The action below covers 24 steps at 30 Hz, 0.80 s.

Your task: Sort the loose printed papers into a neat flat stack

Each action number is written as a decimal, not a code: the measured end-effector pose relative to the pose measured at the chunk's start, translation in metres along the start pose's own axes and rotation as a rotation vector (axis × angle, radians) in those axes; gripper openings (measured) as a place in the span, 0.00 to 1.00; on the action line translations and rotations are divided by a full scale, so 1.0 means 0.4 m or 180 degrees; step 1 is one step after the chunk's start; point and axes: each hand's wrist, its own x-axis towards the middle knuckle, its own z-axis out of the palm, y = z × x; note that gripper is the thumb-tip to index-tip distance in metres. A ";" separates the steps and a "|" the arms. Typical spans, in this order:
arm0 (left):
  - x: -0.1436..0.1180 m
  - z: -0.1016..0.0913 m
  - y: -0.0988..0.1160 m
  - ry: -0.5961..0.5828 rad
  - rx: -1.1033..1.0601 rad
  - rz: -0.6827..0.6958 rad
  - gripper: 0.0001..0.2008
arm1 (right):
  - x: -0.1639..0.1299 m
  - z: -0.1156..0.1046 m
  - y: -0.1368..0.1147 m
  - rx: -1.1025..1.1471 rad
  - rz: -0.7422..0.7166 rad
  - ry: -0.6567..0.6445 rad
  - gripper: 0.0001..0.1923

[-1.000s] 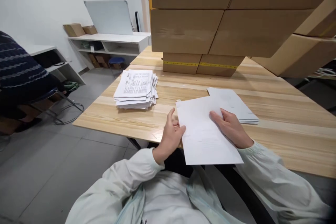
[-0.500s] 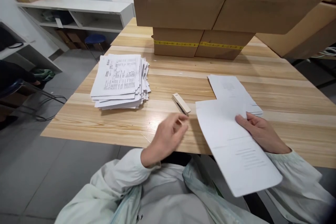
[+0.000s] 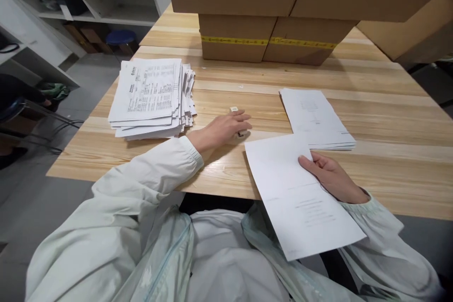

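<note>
From the head camera, the left hand (image 3: 222, 128) lies on the small white stapler (image 3: 234, 110) on the wooden table (image 3: 389, 118), fingers curled over it. Whether it truly grips it, I cannot tell. The right hand (image 3: 327, 175) pinches a sheet of paper (image 3: 300, 198) by its far side, thumb on top. Much of the sheet hangs past the table edge, so it could bend or slip down. The stapler sits close to the messy pile of papers (image 3: 150, 96); a bump could push sheets off. A flat pile (image 3: 314, 115) lies beside the right hand.
</note>
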 end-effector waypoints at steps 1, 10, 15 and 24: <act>-0.016 -0.007 0.020 0.0255 -0.0141 -0.0220 0.09 | -0.003 0.005 0.002 0.0049 -0.0036 0.0070 0.23; -0.202 0.121 0.279 0.0009 -0.4892 -0.2868 0.29 | -0.020 0.035 -0.016 0.0245 0.0174 0.0071 0.22; -0.154 0.165 0.286 0.0024 -0.5268 -0.3050 0.18 | -0.006 0.048 -0.047 0.0067 0.0142 0.0090 0.20; -0.105 0.125 0.269 0.0383 -0.5074 -0.3600 0.12 | 0.064 0.048 -0.060 -0.0266 -0.0113 0.0024 0.21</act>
